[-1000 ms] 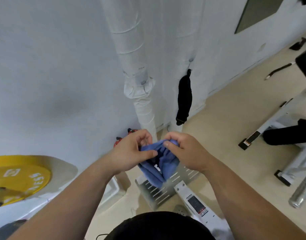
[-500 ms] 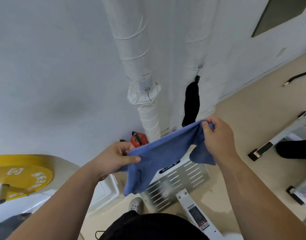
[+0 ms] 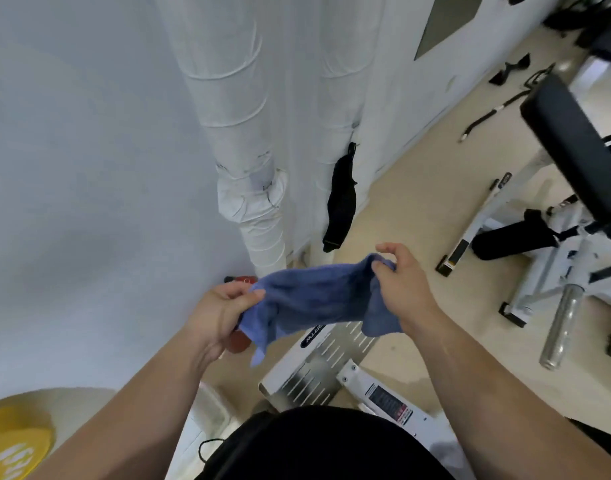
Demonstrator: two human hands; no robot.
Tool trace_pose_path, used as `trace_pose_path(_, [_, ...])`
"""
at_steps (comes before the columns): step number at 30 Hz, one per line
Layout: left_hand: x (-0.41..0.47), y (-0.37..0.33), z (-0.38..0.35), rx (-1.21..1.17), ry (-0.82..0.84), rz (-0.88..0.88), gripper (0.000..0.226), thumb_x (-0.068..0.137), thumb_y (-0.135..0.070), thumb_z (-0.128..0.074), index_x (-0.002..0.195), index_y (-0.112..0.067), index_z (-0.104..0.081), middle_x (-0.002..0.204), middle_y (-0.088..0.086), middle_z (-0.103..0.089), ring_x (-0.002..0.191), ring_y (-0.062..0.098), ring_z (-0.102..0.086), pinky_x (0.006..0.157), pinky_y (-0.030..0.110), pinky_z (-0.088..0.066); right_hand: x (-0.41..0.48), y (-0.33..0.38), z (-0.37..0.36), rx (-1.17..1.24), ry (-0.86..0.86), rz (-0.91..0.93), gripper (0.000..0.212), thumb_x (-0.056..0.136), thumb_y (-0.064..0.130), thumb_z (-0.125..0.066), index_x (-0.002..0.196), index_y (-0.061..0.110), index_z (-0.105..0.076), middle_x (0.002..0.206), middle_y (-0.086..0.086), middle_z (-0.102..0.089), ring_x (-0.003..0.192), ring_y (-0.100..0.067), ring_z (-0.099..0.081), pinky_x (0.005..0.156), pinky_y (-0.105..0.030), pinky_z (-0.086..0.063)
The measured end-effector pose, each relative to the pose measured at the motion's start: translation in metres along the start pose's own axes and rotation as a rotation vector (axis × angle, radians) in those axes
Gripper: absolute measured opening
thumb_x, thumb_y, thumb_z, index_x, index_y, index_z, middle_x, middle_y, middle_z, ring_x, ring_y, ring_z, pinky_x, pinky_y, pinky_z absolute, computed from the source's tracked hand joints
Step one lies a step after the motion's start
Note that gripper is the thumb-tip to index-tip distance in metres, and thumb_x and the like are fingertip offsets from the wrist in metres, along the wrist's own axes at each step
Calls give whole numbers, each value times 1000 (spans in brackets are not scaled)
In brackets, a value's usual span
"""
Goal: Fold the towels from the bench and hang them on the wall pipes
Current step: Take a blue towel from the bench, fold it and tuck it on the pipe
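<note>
A blue towel (image 3: 318,299) is stretched between my two hands in front of my chest. My left hand (image 3: 224,310) pinches its left end between thumb and fingers. My right hand (image 3: 401,282) grips the right end, with a flap of cloth hanging below the wrist. Straight ahead, two white wrapped wall pipes (image 3: 241,157) run down the wall. A black towel (image 3: 342,202) hangs from a hook on the right pipe.
A weight bench with a black pad (image 3: 574,147) stands to the right, with a steel bar (image 3: 560,327) beside it. A slotted metal footplate (image 3: 318,372) lies below the towel. A yellow weight plate (image 3: 13,445) sits lower left. A red object (image 3: 241,280) is by the pipe base.
My hands have drawn apart and the bunched blue towel has been pulled out into a band between them. The view has swung right, bringing the bench in.
</note>
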State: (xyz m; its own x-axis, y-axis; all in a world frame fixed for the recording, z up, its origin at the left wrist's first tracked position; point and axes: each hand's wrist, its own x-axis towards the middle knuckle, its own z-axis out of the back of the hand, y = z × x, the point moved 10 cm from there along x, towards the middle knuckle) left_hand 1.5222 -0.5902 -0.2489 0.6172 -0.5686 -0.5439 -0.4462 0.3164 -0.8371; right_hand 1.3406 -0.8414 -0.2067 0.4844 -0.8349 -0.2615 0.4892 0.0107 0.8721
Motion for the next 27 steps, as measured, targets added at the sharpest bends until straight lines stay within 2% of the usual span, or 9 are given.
trace_pose_path(2, [6, -12, -13, -18, 60, -18, 18, 93, -14, -68, 78, -7, -74, 66, 10, -69, 63, 26, -63, 55, 30, -52, -19, 9, -36, 41, 105, -13, 20, 98, 9, -52, 113, 22, -54, 93, 1, -64, 83, -14, -59, 66, -13, -45])
trace_pose_path(5, [16, -26, -16, -28, 72, -73, 21, 95, -12, -66, 80, -16, -79, 79, 8, -74, 83, 24, -66, 78, 41, -54, -43, 25, -81, 56, 216, 0, 15, 95, 15, -56, 97, 30, -56, 78, 4, -65, 74, -13, -60, 70, -32, -49])
trace_pose_path(9, [10, -32, -13, -128, 150, -54, 16, 94, -5, -64, 104, -1, -75, 102, 22, -75, 101, 32, -70, 89, 40, -54, -68, 56, -127, 219, 358, 24, 21, 96, 2, -54, 86, 20, -62, 76, -2, -60, 69, -10, -55, 67, -28, -46])
trace_pose_path(12, [2, -30, 1, -266, 184, -31, 22, 96, -2, -59, 114, 6, -70, 113, 31, -71, 109, 41, -69, 93, 44, -54, -79, 72, -151, 432, 439, -36, 15, 93, 6, -53, 94, 14, -65, 88, -7, -66, 82, -18, -62, 73, -33, -52])
trace_pose_path(15, [1, -30, 36, -299, 110, -38, 21, 101, -7, -53, 108, -1, -73, 112, 25, -73, 115, 40, -66, 101, 45, -52, -87, 79, -173, 576, 567, -110, 37, 81, 15, -43, 111, 6, -63, 97, -9, -71, 88, -20, -67, 76, -34, -55])
trace_pose_path(18, [-3, -34, 57, -257, 124, -77, 29, 105, -14, -48, 117, -3, -71, 113, 23, -73, 112, 38, -68, 98, 46, -54, -93, 84, -192, 404, 563, -63, 21, 98, 7, -45, 111, 8, -62, 90, -6, -75, 83, -16, -70, 77, -31, -54])
trace_pose_path(21, [-12, -35, 61, -138, 194, -131, 32, 107, -20, -45, 117, -10, -73, 93, 11, -77, 81, 19, -72, 67, 26, -54, -94, 93, -202, 124, 465, 129, 10, 100, 5, -57, 94, 12, -61, 70, -2, -70, 66, -9, -66, 66, -24, -50])
trace_pose_path(23, [-19, -33, 62, -128, 211, -137, 31, 107, -13, -43, 108, -7, -73, 72, -2, -75, 65, 6, -68, 57, 14, -49, -93, 103, -201, -72, 364, 289, 13, 92, 9, -70, 83, 14, -62, 59, 2, -57, 56, -3, -50, 60, -17, -41])
trace_pose_path(27, [-22, -25, 70, -132, 212, -141, 35, 106, -14, -45, 97, -16, -79, 91, 7, -78, 86, 10, -72, 75, 20, -54, -99, 127, -207, -236, 322, 485, 17, 81, 13, -82, 74, 19, -68, 83, 8, -51, 80, 1, -53, 70, -7, -37])
